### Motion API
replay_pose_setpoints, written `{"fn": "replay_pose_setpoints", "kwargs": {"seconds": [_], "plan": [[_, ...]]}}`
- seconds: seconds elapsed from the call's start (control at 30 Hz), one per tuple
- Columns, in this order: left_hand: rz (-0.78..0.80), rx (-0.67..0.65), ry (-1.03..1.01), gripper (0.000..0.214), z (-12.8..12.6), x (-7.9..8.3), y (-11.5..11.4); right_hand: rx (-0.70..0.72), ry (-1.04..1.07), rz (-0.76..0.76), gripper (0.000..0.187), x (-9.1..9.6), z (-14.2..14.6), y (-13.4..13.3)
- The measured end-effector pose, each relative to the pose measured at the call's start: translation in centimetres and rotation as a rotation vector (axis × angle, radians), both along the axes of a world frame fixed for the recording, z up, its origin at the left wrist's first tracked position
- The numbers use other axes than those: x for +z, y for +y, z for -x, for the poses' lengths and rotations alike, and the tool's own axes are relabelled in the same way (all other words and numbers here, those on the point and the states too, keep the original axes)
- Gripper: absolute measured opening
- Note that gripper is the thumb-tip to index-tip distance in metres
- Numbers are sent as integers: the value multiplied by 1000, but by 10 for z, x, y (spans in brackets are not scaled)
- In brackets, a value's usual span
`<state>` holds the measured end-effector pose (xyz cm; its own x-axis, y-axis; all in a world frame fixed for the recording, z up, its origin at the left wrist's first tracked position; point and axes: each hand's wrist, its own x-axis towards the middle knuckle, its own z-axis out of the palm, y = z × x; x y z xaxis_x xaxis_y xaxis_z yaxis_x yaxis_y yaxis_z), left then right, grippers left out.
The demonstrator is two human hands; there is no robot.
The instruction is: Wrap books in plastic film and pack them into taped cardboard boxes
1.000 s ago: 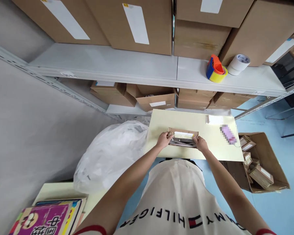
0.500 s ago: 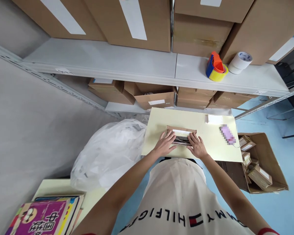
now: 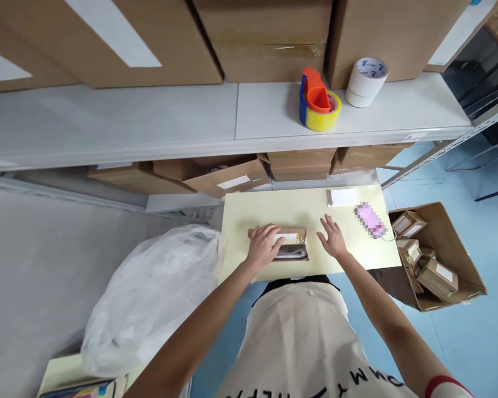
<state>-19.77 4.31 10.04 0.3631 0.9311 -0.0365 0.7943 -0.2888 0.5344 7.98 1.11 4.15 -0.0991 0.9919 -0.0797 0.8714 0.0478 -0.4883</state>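
Note:
A small brown cardboard box (image 3: 292, 243) lies on the pale yellow table (image 3: 302, 207), with a white label and shiny dark contents showing at its open top. My left hand (image 3: 262, 245) rests on the box's left half, fingers curled over it and pressing it down. My right hand (image 3: 332, 237) hovers just right of the box with fingers spread, holding nothing and apart from the box.
On the table's far right lie a white card stack (image 3: 342, 197) and a pink blurred object (image 3: 370, 220). A tape dispenser (image 3: 317, 100) and white tape roll (image 3: 364, 82) sit on the grey shelf. An open carton of small boxes (image 3: 434, 260) stands right; a plastic bag (image 3: 153, 293) bulges left.
My right hand has come off the box and moved to the right with fingers spread. My left hand stays on the box. The camera view has shifted to the right.

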Motion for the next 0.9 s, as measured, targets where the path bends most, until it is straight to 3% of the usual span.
{"fn": "replay_pose_setpoints", "kwargs": {"seconds": [0.13,0.23,0.37,0.47,0.6,0.7,0.77,0.9], "plan": [[86,-29,-96,36,-55,0,51,-289,-78,111,60,-17,-58,45],[272,-21,-157,32,-106,-16,96,-396,-97,132,62,-30,-88,78],[613,57,-253,26,-163,-53,139,-363,-101,174,64,-48,-87,99],[737,199,-388,25,-190,-78,151,-303,-94,184,66,-54,-65,96],[799,418,-523,11,-208,-98,153,-241,-117,179,68,-51,-41,87],[738,594,-519,3,-211,-100,152,-214,-121,175,63,-43,-39,84],[628,577,-470,6,-207,-92,153,-169,-65,114,58,-34,-49,86],[366,335,-429,11,-185,-65,155,-217,69,-106,66,-15,-92,108]]}}
